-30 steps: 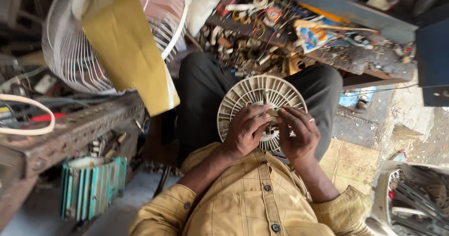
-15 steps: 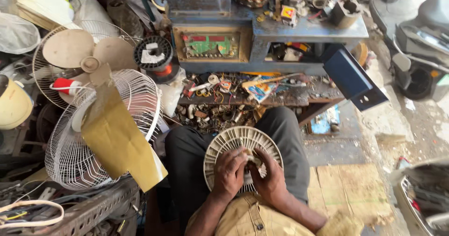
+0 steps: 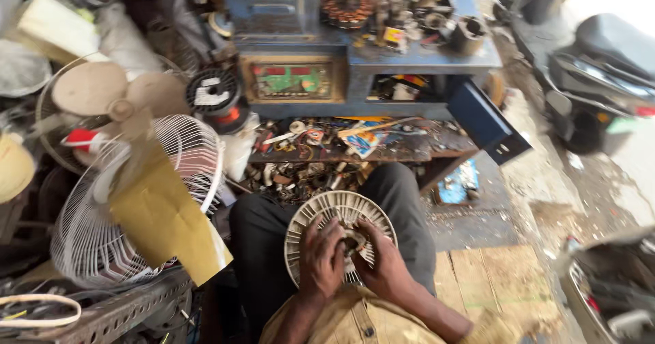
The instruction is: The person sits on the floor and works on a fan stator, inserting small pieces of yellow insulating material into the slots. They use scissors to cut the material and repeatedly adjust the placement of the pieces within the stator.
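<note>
amid cluttered workshop, hands (image 3: 355, 265) on fan grille (image 3: 339, 214)

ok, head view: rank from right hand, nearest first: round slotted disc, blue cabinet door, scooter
1. Round slotted disc: on the lap, under the right hand, touching.
2. Blue cabinet door: hanging open, up and to the right.
3. Scooter: far right, top corner.

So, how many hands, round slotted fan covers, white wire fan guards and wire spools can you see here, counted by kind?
Hands: 2, left hand and right hand, both on the fan cover
Round cream slotted fan cover: 1, on the lap
White wire fan guard: 1 clearly shown
Black wire spool: 1
Total: 5
</note>
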